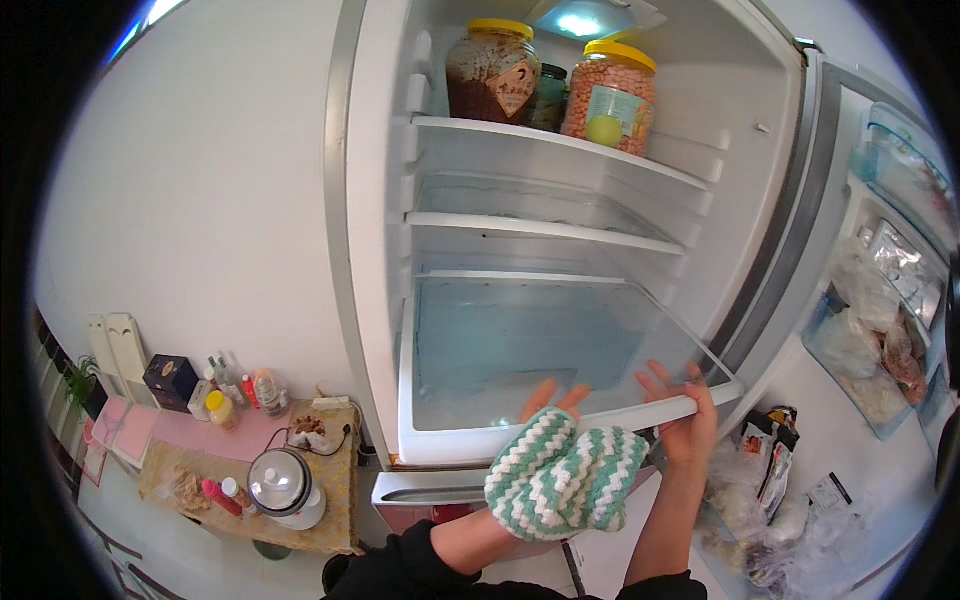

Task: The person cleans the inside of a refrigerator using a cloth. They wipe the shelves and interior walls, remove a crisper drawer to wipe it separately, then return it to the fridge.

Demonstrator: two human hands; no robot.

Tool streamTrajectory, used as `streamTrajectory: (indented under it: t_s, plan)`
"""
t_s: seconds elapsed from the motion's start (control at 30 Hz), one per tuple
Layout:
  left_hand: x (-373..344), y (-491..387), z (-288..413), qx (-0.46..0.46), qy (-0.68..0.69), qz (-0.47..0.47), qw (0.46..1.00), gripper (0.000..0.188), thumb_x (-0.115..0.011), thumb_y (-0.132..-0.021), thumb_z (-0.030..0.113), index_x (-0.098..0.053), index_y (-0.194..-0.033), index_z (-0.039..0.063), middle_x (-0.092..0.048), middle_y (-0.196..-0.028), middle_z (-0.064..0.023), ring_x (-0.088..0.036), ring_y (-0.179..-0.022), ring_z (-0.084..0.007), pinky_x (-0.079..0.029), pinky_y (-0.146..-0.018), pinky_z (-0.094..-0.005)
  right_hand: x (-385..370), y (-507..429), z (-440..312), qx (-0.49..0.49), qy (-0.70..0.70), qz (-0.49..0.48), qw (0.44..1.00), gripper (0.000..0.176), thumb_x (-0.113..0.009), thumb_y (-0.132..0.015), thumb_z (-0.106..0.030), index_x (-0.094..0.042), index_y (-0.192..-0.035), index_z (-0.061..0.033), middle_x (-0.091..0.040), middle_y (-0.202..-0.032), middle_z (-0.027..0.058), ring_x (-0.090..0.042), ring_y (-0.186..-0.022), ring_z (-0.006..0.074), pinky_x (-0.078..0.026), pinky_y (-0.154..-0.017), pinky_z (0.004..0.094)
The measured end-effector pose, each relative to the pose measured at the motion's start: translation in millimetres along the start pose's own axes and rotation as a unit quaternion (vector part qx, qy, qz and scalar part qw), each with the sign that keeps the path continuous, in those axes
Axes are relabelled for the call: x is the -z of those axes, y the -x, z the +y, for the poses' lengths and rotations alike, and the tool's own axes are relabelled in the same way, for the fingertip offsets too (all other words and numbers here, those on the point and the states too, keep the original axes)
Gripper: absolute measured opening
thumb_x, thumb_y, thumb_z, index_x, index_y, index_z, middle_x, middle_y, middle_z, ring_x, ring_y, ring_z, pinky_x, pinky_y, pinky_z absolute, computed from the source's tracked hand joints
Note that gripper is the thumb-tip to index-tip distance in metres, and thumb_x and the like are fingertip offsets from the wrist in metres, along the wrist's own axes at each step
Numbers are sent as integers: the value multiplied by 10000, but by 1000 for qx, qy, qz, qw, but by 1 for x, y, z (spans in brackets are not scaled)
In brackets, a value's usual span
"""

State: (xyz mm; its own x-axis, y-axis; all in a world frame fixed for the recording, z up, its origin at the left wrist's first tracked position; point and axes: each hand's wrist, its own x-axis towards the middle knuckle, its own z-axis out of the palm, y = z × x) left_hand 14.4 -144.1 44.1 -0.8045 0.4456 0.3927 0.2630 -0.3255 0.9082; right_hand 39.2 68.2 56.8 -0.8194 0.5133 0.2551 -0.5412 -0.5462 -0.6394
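Observation:
A green-and-white striped knitted or crocheted cloth (566, 472) lies bunched over my left hand (556, 397) at the front rim of a fridge's lowest glass shelf (517, 337). The fingers of that hand show blurred through the glass; its palm and thumb are hidden by the cloth. My right hand (686, 416) grips the shelf's white front rim near the right corner, thumb at the rim and fingers seen through the glass from beneath. The shelf reaches forward out of the fridge's opening and looks tilted.
Above are a middle shelf (540, 221) and a top shelf with a yellow-lidded jar (495, 75), a peanut jar (611, 97) and a green round fruit (604, 131). The open door (795, 322) holds bagged food (862, 352). A side table (202, 465) bears a cooker (285, 487).

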Motion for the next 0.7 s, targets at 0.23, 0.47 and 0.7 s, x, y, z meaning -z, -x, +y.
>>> streamTrajectory:
  t_s: [0.23, 0.47, 0.7]
  plan:
    - [-1, 1, 6, 51, 0, -1, 999, 455, -383, -945, 430, -463, -1327, 195, -281, -1422, -183, -310, -1310, -311, -249, -1079, -398, 6, -3, 2, 17, 9, 9, 1000, 491, -523, -755, -105, -348, -1214, -129, -468, -1197, 350, -555, -999, 510, -583, -640, 455]
    - [2, 1, 5, -21, -64, -31, 997, 564, -523, -861, 421, -391, -1359, 190, -296, -1419, -184, -332, -1299, -311, -306, -1052, -395, 4, -4, 2, 30, 19, 20, 999, 486, -522, -755, -113, -363, -1215, -104, -483, -1179, 348, -570, -977, 501, -578, -626, 451]
    - [-4, -2, 9, 129, 171, 20, 977, 580, -535, -877, 458, -409, -1352, 149, -306, -1425, -138, -341, -1298, -271, -307, -1069, -379, 9, -4, 7, 48, 29, 20, 998, 519, -516, -752, -120, -341, -1240, -96, -489, -1177, 346, -582, -961, 489, -563, -607, 437]
